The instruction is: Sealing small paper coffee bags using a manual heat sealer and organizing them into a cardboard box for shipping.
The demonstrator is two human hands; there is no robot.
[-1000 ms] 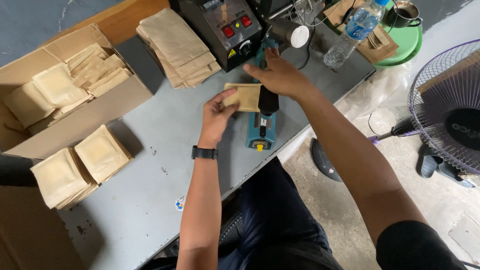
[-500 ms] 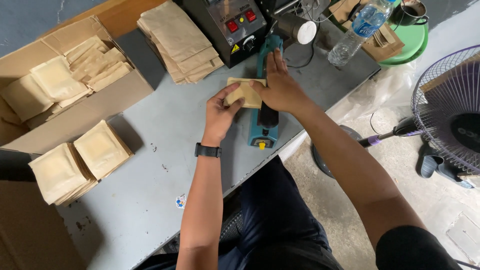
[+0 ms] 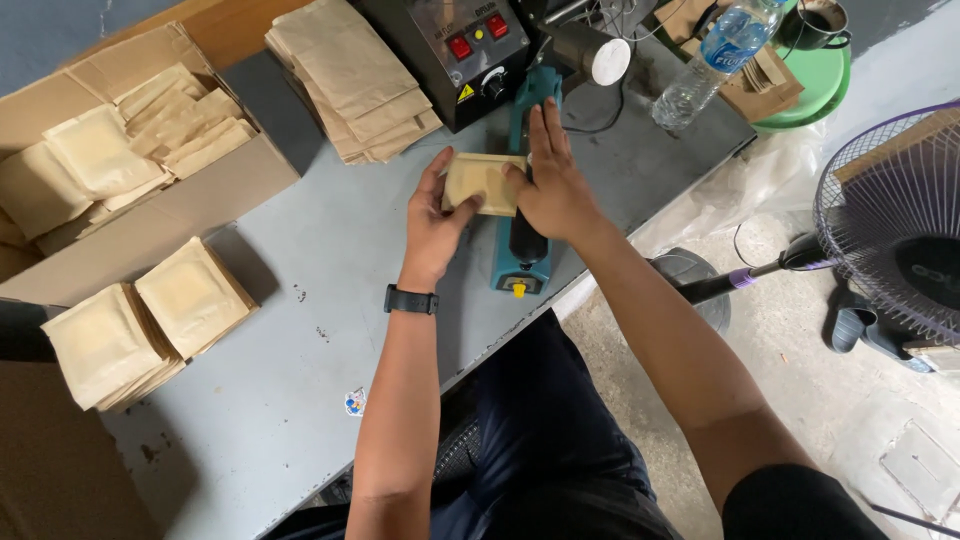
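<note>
Since a moment before, the right hand (image 3: 553, 190) had opened flat and moved onto the long teal sealing bar (image 3: 527, 200), pressing it down. It gripped nothing; its fingers lay straight. Under that bar sat one edge of the small flat brown paper pouch (image 3: 482, 183), so the edge could be squeezed shut. The left hand (image 3: 433, 222) pinched the pouch's other side to keep it still. Close by, on the grey metal table (image 3: 330, 260), lay a pile of flat brown paper bags (image 3: 350, 75).
</note>
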